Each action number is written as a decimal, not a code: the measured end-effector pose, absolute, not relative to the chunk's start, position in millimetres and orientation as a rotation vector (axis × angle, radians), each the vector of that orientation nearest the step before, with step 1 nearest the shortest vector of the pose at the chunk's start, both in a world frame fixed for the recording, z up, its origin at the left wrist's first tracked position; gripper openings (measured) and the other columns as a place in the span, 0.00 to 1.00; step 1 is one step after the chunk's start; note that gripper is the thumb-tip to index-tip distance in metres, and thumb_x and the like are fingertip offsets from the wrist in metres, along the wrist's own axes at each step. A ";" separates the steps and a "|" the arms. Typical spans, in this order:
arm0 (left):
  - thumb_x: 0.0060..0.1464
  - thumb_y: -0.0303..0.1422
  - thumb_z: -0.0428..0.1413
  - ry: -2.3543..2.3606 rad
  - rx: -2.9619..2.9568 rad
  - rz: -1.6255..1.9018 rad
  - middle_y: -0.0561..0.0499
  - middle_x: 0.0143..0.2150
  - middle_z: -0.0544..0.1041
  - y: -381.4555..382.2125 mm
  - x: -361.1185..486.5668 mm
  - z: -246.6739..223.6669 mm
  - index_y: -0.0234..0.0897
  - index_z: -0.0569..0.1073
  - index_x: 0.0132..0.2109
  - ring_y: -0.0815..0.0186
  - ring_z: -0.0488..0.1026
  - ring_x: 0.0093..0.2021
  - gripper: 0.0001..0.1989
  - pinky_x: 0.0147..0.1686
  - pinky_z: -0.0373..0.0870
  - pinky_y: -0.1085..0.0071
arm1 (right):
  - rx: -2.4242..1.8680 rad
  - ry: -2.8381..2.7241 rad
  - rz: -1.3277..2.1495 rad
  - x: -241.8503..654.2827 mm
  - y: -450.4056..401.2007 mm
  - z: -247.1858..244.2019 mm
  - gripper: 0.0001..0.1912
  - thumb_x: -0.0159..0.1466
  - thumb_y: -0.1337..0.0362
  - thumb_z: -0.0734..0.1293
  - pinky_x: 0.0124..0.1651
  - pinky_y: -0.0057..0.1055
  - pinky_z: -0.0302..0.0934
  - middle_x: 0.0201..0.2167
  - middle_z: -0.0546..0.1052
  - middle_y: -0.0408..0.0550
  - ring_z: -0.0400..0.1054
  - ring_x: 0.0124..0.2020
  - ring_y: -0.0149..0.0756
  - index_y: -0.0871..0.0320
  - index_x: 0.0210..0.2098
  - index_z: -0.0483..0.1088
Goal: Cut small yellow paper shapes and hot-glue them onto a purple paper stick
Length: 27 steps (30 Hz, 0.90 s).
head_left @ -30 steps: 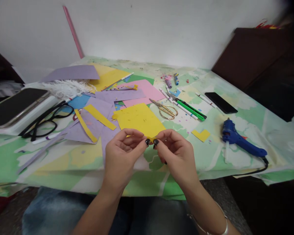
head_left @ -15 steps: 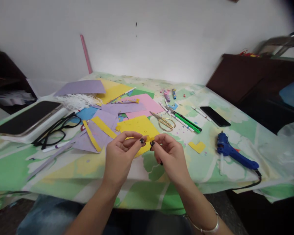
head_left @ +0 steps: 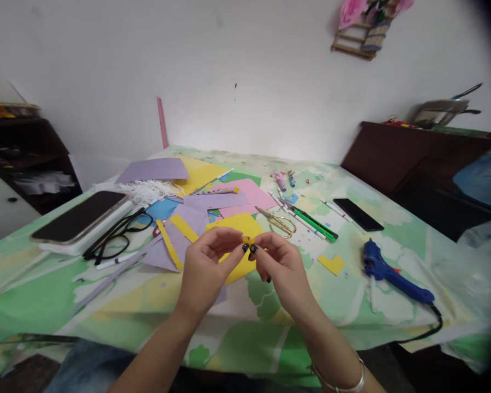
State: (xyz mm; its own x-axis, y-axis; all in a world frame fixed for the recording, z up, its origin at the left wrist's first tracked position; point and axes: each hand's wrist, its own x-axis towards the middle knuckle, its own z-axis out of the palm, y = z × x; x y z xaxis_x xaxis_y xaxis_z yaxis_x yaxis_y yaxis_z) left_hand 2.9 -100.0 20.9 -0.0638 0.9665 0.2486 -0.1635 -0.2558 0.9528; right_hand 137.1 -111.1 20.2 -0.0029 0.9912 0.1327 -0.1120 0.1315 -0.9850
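Observation:
My left hand point(head_left: 210, 262) and my right hand point(head_left: 280, 265) meet above the front of the table, thumbs and fingertips pinched close together. Between them is a small piece of yellow paper point(head_left: 246, 239), mostly covered by the fingers. Under and behind the hands lies a yellow sheet point(head_left: 239, 222). Just beyond it, gold-handled scissors point(head_left: 281, 225) rest with their blades pointing away to the left. To the left, two yellow strips point(head_left: 171, 248) lie on purple paper point(head_left: 153, 255). Right of my right hand there is an L-shaped yellow scrap point(head_left: 332, 265).
A blue glue gun point(head_left: 396, 275) with a cord lies at the right, near a black phone point(head_left: 358, 214). A green cutter point(head_left: 311, 221) and markers lie behind the scissors. At the left are glasses point(head_left: 117, 240) and another phone on a white box point(head_left: 82, 215).
The view has tilted up, so the table sits lower and more wall shows. My hands have drawn closer together, and less of the yellow piece shows between the fingertips.

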 end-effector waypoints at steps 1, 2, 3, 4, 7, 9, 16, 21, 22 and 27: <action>0.43 0.26 0.65 0.977 1.226 1.502 0.50 0.32 0.80 -100.3 1.8 20.7 0.34 0.77 0.34 0.67 0.78 0.34 0.08 0.38 0.75 0.74 | -1.040 -1.215 1.153 135.7 -112.5 21.9 0.07 0.57 0.61 0.67 0.17 0.21 0.49 0.21 0.69 0.37 0.55 0.15 0.20 0.58 0.30 0.66; 0.43 0.26 0.66 0.975 1.218 1.494 0.51 0.31 0.80 -100.5 0.5 20.0 0.34 0.77 0.34 0.67 0.78 0.34 0.08 0.38 0.75 0.75 | -1.050 -1.242 1.139 134.7 -113.9 23.3 0.07 0.57 0.61 0.67 0.17 0.21 0.49 0.21 0.69 0.37 0.54 0.15 0.20 0.58 0.30 0.67; 0.43 0.26 0.66 0.971 1.214 1.483 0.51 0.31 0.80 -100.5 -0.7 19.0 0.34 0.77 0.33 0.67 0.78 0.33 0.08 0.37 0.75 0.75 | -1.057 -1.270 1.126 134.4 -115.2 24.3 0.07 0.58 0.61 0.67 0.17 0.21 0.49 0.22 0.69 0.38 0.54 0.16 0.20 0.58 0.30 0.67; 0.43 0.27 0.66 0.962 1.209 1.472 0.51 0.31 0.80 -100.3 -1.9 17.6 0.34 0.77 0.33 0.67 0.78 0.33 0.07 0.37 0.75 0.75 | -1.064 -1.301 1.112 135.0 -116.5 24.9 0.07 0.58 0.60 0.67 0.17 0.21 0.49 0.23 0.70 0.38 0.55 0.16 0.21 0.58 0.31 0.67; 0.43 0.28 0.66 0.895 1.136 1.443 0.49 0.32 0.81 -99.2 -4.5 12.4 0.34 0.79 0.34 0.67 0.78 0.33 0.07 0.38 0.75 0.74 | -1.123 -1.395 0.997 148.4 -121.5 24.7 0.09 0.60 0.59 0.66 0.19 0.23 0.53 0.28 0.72 0.42 0.58 0.18 0.23 0.57 0.37 0.69; 0.43 0.28 0.67 0.845 1.033 1.422 0.49 0.31 0.82 -98.3 -5.2 9.6 0.34 0.80 0.35 0.66 0.79 0.32 0.09 0.37 0.75 0.73 | -1.238 -1.448 0.796 171.5 -126.8 23.0 0.11 0.60 0.58 0.65 0.22 0.26 0.57 0.29 0.73 0.43 0.62 0.21 0.27 0.56 0.40 0.69; 0.38 0.29 0.69 0.725 0.686 1.334 0.50 0.29 0.81 -94.1 -1.4 8.5 0.34 0.79 0.31 0.67 0.79 0.30 0.10 0.35 0.74 0.73 | -2.129 -1.390 -0.468 324.8 -161.3 6.9 0.15 0.58 0.66 0.59 0.43 0.49 0.63 0.39 0.76 0.59 0.72 0.40 0.56 0.56 0.43 0.69; 0.38 0.28 0.68 0.626 0.543 1.225 0.51 0.31 0.80 -92.6 9.5 7.5 0.35 0.77 0.31 0.68 0.78 0.33 0.10 0.35 0.72 0.73 | -2.318 -1.755 -0.411 401.6 -173.7 -22.1 0.20 0.56 0.67 0.60 0.51 0.46 0.62 0.47 0.73 0.71 0.69 0.50 0.61 0.65 0.48 0.67; 0.38 0.27 0.68 0.620 0.518 1.216 0.51 0.31 0.80 -92.8 12.3 7.0 0.36 0.77 0.31 0.69 0.78 0.33 0.10 0.34 0.72 0.74 | -2.300 -1.748 -0.370 408.1 -172.5 -27.3 0.21 0.54 0.67 0.60 0.51 0.46 0.62 0.47 0.73 0.69 0.69 0.49 0.60 0.65 0.47 0.67; 0.36 0.25 0.68 0.626 0.478 1.213 0.53 0.29 0.77 -92.9 23.1 5.2 0.34 0.78 0.31 0.73 0.73 0.28 0.11 0.30 0.68 0.76 | -2.283 -1.773 -0.354 414.4 -159.0 -30.1 0.13 0.56 0.63 0.62 0.44 0.44 0.63 0.44 0.76 0.64 0.72 0.44 0.56 0.57 0.40 0.71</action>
State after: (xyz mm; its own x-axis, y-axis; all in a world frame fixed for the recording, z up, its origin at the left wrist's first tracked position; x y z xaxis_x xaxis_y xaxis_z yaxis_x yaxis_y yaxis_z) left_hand 23.1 -92.9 5.2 0.2203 0.9575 -0.1863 -0.7068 0.2884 0.6459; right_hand 414.4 -159.0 -30.1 0.2391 0.9145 0.3265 0.9697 -0.2422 -0.0317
